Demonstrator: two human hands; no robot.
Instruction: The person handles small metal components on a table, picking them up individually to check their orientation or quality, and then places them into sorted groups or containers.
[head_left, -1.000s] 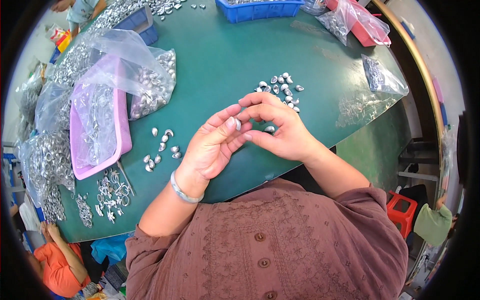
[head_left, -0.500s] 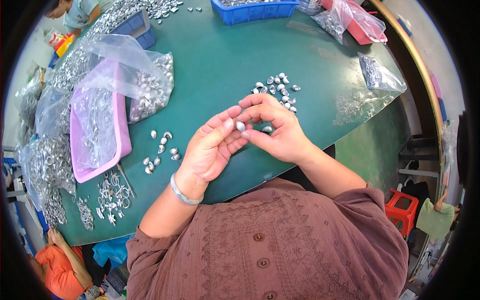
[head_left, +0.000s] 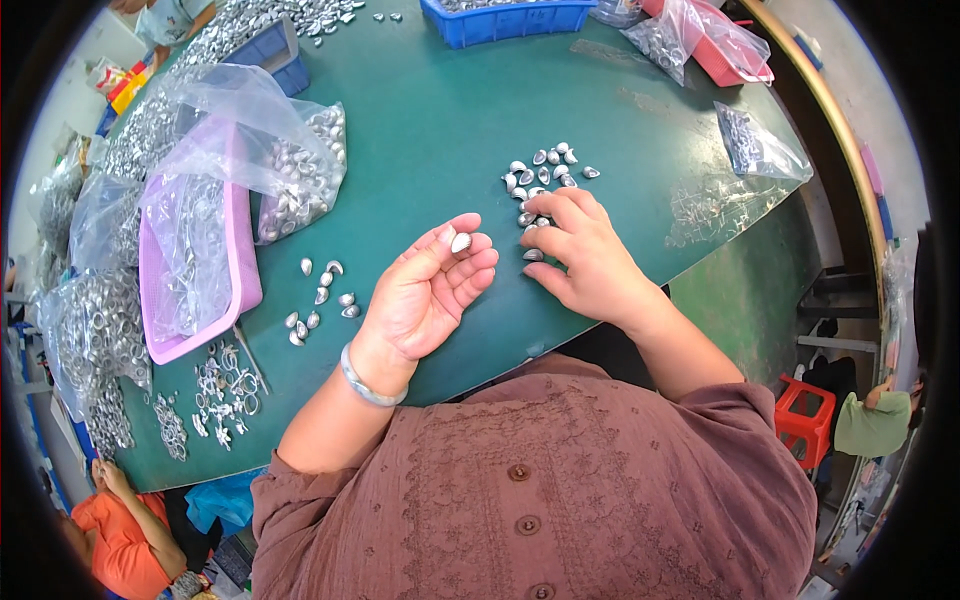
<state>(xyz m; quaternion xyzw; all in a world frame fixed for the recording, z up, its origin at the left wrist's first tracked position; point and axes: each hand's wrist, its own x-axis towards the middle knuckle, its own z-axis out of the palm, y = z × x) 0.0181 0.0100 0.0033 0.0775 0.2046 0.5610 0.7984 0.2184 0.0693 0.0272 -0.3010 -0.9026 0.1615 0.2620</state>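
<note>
A small silver shell-shaped piece (head_left: 460, 243) with ridges is pinched between the thumb and fingers of my left hand (head_left: 425, 285), palm up over the green table (head_left: 440, 120). My right hand (head_left: 590, 255) reaches palm down to a loose group of similar silver pieces (head_left: 541, 157), its fingers apart and curved over the near end of the group. One silver piece (head_left: 533, 255) lies beside its thumb tip; whether they touch I cannot tell. The right palm is hidden. Left of my hands, another small group of silver pieces (head_left: 327, 279) rests on the table.
A lilac basket (head_left: 250, 285) with clear bags stands at the left, near heaps of metal parts (head_left: 95, 330). Blue bins (head_left: 510, 27) and a red tray (head_left: 720, 60) sit at the far side. Other people (head_left: 125, 540) are around the table. A red stool (head_left: 805, 420) stands at the right.
My hands have moved apart. The right hand has left the piece held in the left hand and shifted right to the group on the table. The left hand has barely moved.
</note>
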